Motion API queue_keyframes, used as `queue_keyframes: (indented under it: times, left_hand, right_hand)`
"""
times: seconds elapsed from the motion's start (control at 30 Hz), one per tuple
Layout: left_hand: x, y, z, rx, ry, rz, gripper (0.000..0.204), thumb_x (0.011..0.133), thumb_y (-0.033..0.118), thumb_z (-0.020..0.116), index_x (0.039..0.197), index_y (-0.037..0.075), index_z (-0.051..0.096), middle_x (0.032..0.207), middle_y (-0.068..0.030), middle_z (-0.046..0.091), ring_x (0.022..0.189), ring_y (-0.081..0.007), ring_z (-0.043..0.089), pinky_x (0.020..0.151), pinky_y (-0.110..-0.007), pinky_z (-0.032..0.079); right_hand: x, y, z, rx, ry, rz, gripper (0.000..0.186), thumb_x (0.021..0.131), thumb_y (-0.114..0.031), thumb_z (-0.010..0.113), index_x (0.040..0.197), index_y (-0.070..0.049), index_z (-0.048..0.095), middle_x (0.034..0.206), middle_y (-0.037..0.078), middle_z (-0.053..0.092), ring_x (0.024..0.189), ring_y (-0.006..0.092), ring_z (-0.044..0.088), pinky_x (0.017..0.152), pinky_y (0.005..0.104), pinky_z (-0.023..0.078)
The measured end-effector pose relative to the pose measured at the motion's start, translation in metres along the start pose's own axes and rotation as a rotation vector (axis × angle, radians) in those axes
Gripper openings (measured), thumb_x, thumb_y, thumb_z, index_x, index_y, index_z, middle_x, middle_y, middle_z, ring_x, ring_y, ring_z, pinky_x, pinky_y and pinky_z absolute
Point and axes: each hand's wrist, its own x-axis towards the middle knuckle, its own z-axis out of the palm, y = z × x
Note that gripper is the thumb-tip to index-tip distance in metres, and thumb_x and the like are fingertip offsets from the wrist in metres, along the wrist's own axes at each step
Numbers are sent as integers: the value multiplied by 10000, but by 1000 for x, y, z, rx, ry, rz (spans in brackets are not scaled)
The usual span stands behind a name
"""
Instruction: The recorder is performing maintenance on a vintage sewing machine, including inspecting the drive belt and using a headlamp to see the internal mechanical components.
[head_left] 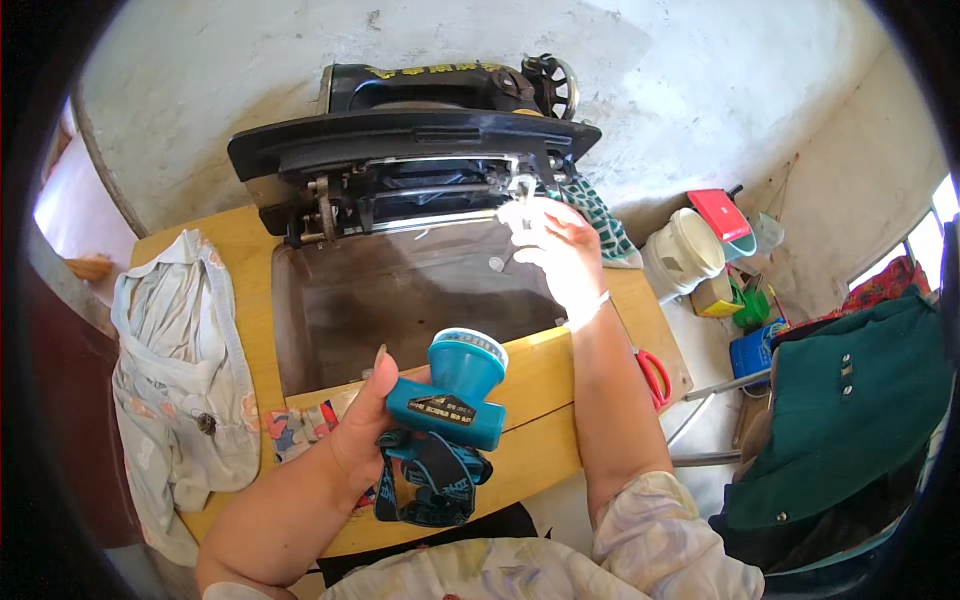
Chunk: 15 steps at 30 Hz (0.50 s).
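Note:
My left hand is wrapped round a teal headlamp with a dark patterned strap hanging below it. The lamp points forward. A black sewing machine is tipped back against the wall, so the metal rods and levers of its underside show. My right hand reaches to the right end of this mechanism. Its fingers are drawn together in strong light, and glare hides what they pinch, if anything. Below the machine lies the open wooden well of the table, with small pale bits in it.
A pale garment drapes over the table's left side. Checked green cloth lies behind my right hand. Red-handled scissors rest at the right edge. White bucket, a blue tin and a chair with dark green clothing stand rightward.

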Motion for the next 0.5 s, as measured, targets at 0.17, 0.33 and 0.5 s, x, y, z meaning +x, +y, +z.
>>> queue_keyframes:
  times: [0.17,0.33,0.5]
  left_hand:
    - [4,-6,-10,-59,-13,38,982,637,790,353,1208,-8,388,1057,-213,533,937,-305,555,830,-442,441]
    - [1,-3,-9,-65,-67,67,961,641,765,410,1228,5,371,1095,-197,521,957,-298,552,821,-425,454]
    - [-8,-1,16,-108,0,144,920,661,756,400,1198,9,414,1070,-161,553,921,-279,576,797,-409,473]
  right_hand:
    - [2,0,-3,-48,-2,3,277,778,-23,571,1050,-35,520,966,124,596,714,178,605,559,269,513]
    - [7,-11,-8,-192,-29,42,256,796,-22,553,1051,-32,528,900,100,605,681,169,607,557,269,515]
    - [8,-14,-12,-116,-70,149,277,802,4,532,1077,-24,521,953,110,577,696,179,586,559,289,510]
